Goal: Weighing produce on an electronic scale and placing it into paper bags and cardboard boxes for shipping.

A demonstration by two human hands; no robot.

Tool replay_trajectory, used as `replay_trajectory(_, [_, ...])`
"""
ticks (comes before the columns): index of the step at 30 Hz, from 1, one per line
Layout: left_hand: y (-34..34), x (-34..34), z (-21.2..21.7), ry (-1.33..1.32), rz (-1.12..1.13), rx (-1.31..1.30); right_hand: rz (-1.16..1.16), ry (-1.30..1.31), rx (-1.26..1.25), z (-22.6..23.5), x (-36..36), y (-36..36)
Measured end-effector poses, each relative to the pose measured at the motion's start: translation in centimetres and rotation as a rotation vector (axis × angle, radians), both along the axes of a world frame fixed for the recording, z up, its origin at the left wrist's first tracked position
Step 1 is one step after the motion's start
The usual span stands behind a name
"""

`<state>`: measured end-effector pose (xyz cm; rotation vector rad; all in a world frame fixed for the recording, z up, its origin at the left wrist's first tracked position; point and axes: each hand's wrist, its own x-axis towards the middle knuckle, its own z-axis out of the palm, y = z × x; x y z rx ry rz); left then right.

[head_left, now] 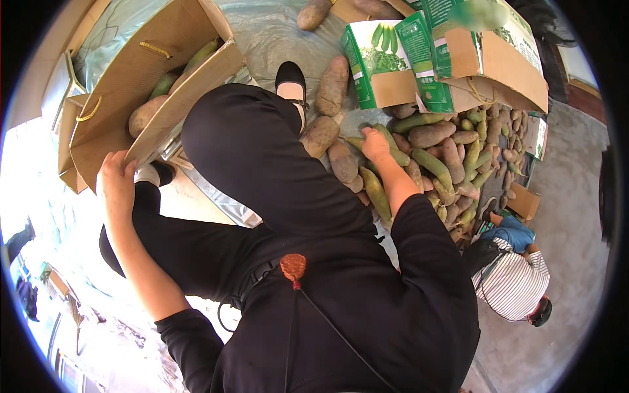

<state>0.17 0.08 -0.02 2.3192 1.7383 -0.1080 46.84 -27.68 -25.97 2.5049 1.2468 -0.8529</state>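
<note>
Fingers [113, 160] of the left hand [116, 187] bend narrowly over the edge of a long, open brown cardboard box [190, 82], holding its wall near the corner. The right hand [377, 145], its fingers curled close, lies on a long, smooth green root vegetable [399, 156] at the near edge of a heap; the palm and fingers hide much of it, so I cannot tell how firmly it is gripped.

The box is made of plain, matt board with twisted yellow rope handles [155, 50], and a few rounded brown and green roots [144, 116] lie inside it. The heap [452, 154] mixes stout, rough-skinned brown roots with slimmer, slightly curved green ones, many tapering to a point. A thick, dull brown root [333, 85] lies just beside a black strapped shoe [290, 75], on a glossy, wrinkled plastic sheet [262, 33].

Beyond the heap stand printed green-and-white cartons [383, 59] with bare brown card showing on parts of them. A reddish-brown, textured pendant [293, 265] hangs on a thin dark cord over the wearer's black clothing. To the right, a co-worker in a striped shirt [514, 283] bends beside the heap above a smooth grey floor [570, 190].
</note>
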Motion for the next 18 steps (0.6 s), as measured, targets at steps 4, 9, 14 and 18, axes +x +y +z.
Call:
replay_trajectory(4, [0.2,0.0,-0.3,0.0,0.006,-0.004,0.136,-0.104,-0.334,-0.1,-1.4,1.1])
replay_trajectory(9, [-0.2,-0.2,0.5,0.024,0.058,-0.015,0.19,-0.13,-0.357,-0.3,-2.2,0.9])
replay_trajectory(14, [-0.3,1.4,1.0,0.035,0.087,-0.022,0.247,-0.191,-0.407,0.1,-2.3,0.7])
replay_trajectory(18, [-0.5,1.2,0.8,0.033,0.108,-0.019,0.238,-0.19,-0.413,2.1,-2.7,1.5])
